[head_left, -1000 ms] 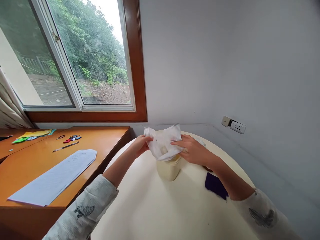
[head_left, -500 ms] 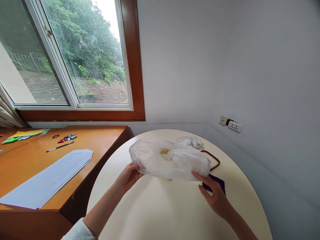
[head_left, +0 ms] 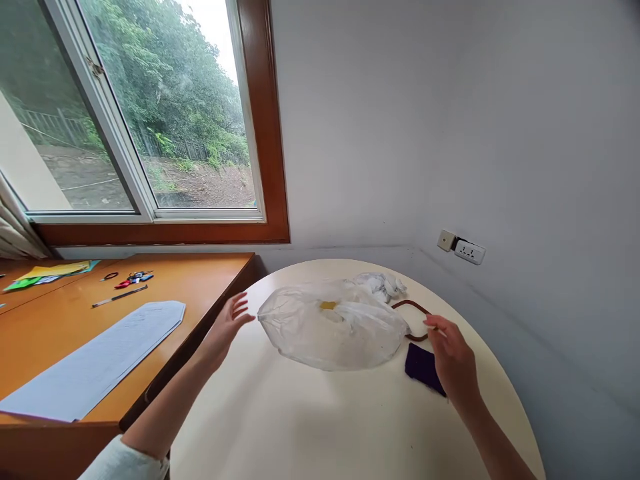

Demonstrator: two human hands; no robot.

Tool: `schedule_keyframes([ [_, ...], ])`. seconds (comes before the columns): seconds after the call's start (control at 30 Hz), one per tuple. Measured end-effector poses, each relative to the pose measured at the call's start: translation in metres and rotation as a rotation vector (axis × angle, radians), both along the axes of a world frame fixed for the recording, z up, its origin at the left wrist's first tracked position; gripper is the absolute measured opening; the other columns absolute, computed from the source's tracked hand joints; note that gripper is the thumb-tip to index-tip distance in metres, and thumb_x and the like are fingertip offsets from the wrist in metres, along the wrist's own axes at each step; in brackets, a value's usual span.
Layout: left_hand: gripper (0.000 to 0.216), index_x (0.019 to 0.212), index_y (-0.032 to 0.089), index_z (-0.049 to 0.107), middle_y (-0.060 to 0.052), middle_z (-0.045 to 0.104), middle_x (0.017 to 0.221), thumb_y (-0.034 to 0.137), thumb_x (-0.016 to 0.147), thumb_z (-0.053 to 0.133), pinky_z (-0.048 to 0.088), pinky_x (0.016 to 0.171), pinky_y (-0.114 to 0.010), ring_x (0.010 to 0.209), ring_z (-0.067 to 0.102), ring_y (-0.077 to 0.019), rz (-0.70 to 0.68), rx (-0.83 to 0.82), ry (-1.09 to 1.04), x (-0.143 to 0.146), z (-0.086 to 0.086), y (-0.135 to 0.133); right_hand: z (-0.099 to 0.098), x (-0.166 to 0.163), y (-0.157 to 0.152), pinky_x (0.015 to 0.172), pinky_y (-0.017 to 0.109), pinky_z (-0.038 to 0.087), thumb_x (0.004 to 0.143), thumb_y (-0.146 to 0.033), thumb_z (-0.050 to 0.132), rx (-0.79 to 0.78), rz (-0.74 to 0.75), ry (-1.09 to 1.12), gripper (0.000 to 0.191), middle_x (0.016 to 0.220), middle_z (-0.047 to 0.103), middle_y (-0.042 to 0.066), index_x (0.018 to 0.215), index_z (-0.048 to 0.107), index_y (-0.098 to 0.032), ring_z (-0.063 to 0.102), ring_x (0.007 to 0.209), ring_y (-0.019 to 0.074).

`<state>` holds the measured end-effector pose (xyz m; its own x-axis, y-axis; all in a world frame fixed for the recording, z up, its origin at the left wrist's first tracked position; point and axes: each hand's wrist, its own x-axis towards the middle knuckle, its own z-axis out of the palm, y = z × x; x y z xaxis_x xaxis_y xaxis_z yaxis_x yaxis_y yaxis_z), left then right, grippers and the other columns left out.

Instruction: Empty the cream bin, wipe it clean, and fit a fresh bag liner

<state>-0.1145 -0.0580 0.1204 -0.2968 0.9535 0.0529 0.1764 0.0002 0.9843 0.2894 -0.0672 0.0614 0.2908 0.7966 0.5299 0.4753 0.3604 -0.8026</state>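
Note:
A translucent plastic bag [head_left: 300, 337] lies spread on the round cream table [head_left: 280, 427], with a small yellow patch [head_left: 328, 305] showing in its middle. Just off the bag's left tip is my left hand [head_left: 225, 330], its fingers apart and nothing in them. At the right, my right hand [head_left: 455, 363] has its thumb and fingers closed at the right edge of a brown rounded loop [head_left: 413, 302]. Part of that loop is hidden by the hand and the bag. Below it lies a dark purple cloth [head_left: 423, 367], partly behind my right hand.
A crumpled white plastic bag [head_left: 383, 285] sits behind the spread one. On the wooden desk [head_left: 200, 273] to the left are white paper sheets [head_left: 100, 360], a pen [head_left: 120, 296], red-handled scissors [head_left: 123, 284] and coloured papers [head_left: 55, 269]. Walls and a window border the far side.
Both hands have let go of the plastic bag, which has settled flatter on the table. My left hand moved left and away; my right hand moved right and up to the brown loop.

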Motion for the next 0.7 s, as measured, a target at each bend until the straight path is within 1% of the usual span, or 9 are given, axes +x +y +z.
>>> schedule_keyframes([
  [0.03, 0.053, 0.119, 0.025, 0.047, -0.009, 0.044, 0.133, 0.037, 0.07, 0.065, 0.031, 0.105, -0.038, 0.127, 0.037, -0.0248, -0.022, 0.075, 0.104, 0.005, 0.01, 0.003, 0.013, -0.006, 0.001, 0.088, 0.039, 0.048, 0.083, -0.038, 0.045, 0.012, 0.01, 0.002, 0.025, 0.115, 0.056, 0.009, 0.098, 0.057, -0.022, 0.053, 0.109, 0.0235],
  [0.1, 0.05, 0.116, 0.024, 0.051, -0.008, 0.045, 0.133, 0.046, 0.072, 0.061, 0.03, 0.105, -0.039, 0.127, 0.036, -0.026, -0.086, 0.131, 0.278, 0.021, 0.026, 0.01, 0.035, -0.024, 0.006, 0.093, 0.04, 0.045, 0.082, -0.042, 0.047, -0.004, 0.095, -0.016, 0.034, 0.119, 0.055, 0.009, 0.109, 0.054, -0.022, 0.051, 0.112, 0.024],
  [0.17, 0.065, 0.125, 0.021, 0.045, -0.011, 0.041, 0.136, 0.051, 0.071, 0.061, 0.029, 0.105, -0.041, 0.128, 0.035, -0.028, -0.137, 0.124, 0.463, 0.042, 0.033, 0.021, 0.048, -0.043, 0.018, 0.097, 0.043, 0.041, 0.079, -0.046, 0.053, -0.086, 0.2, -0.058, 0.049, 0.129, 0.048, 0.01, 0.122, 0.047, -0.023, 0.048, 0.117, 0.0257],
  [0.23, 0.078, 0.132, 0.016, 0.036, -0.016, 0.036, 0.14, 0.053, 0.069, 0.063, 0.03, 0.104, -0.041, 0.13, 0.032, -0.0301, -0.199, 0.051, 0.519, 0.061, 0.031, 0.034, 0.051, -0.061, 0.034, 0.098, 0.044, 0.039, 0.076, -0.049, 0.056, -0.202, 0.277, -0.06, 0.064, 0.137, 0.041, 0.009, 0.133, 0.036, -0.027, 0.044, 0.121, 0.027],
  [0.3, 0.088, 0.137, 0.015, 0.027, -0.019, 0.035, 0.14, 0.051, 0.067, 0.066, 0.036, 0.099, -0.04, 0.126, 0.037, -0.0308, -0.282, -0.046, 0.453, 0.076, 0.024, 0.047, 0.046, -0.073, 0.054, 0.1, 0.044, 0.037, 0.073, -0.051, 0.059, -0.298, 0.334, -0.037, 0.074, 0.14, 0.038, 0.009, 0.137, 0.032, -0.027, 0.04, 0.125, 0.0274],
  [0.37, 0.09, 0.138, 0.015, 0.021, -0.02, 0.044, 0.133, 0.048, 0.067, 0.067, 0.043, 0.091, -0.038, 0.117, 0.049, -0.03, -0.352, -0.127, 0.29, 0.086, 0.014, 0.055, 0.038, -0.081, 0.071, 0.098, 0.043, 0.038, 0.071, -0.049, 0.061, -0.374, 0.411, 0.0, 0.072, 0.137, 0.042, 0.01, 0.134, 0.037, -0.025, 0.042, 0.124, 0.0273],
  [0.5, 0.063, 0.123, 0.014, 0.042, -0.015, 0.057, 0.12, 0.042, 0.071, 0.063, 0.049, 0.081, -0.034, 0.105, 0.058, -0.0276, -0.451, -0.181, 0.06, 0.096, 0.001, 0.058, 0.025, -0.088, 0.086, 0.094, 0.039, 0.042, 0.074, -0.04, 0.058, -0.332, 0.553, 0.106, 0.047, 0.123, 0.057, 0.007, 0.118, 0.056, -0.023, 0.054, 0.112, 0.0233],
  [0.57, 0.052, 0.115, 0.015, 0.048, -0.013, 0.059, 0.117, 0.041, 0.072, 0.062, 0.05, 0.078, -0.032, 0.103, 0.059, -0.0264, -0.465, -0.181, 0.043, 0.098, -0.001, 0.054, 0.023, -0.088, 0.083, 0.093, 0.037, 0.043, 0.075, -0.037, 0.057, -0.28, 0.552, 0.142, 0.041, 0.117, 0.061, 0.007, 0.112, 0.059, -0.022, 0.056, 0.108, 0.0219],
  [0.7, 0.048, 0.11, 0.018, 0.051, -0.01, 0.061, 0.114, 0.043, 0.071, 0.063, 0.051, 0.073, -0.03, 0.098, 0.06, -0.0248, -0.487, -0.204, -0.019, 0.1, -0.001, 0.04, 0.025, -0.082, 0.065, 0.088, 0.036, 0.045, 0.077, -0.037, 0.055, -0.273, 0.534, 0.11, 0.037, 0.11, 0.065, 0.006, 0.109, 0.061, -0.02, 0.059, 0.101, 0.022],
])
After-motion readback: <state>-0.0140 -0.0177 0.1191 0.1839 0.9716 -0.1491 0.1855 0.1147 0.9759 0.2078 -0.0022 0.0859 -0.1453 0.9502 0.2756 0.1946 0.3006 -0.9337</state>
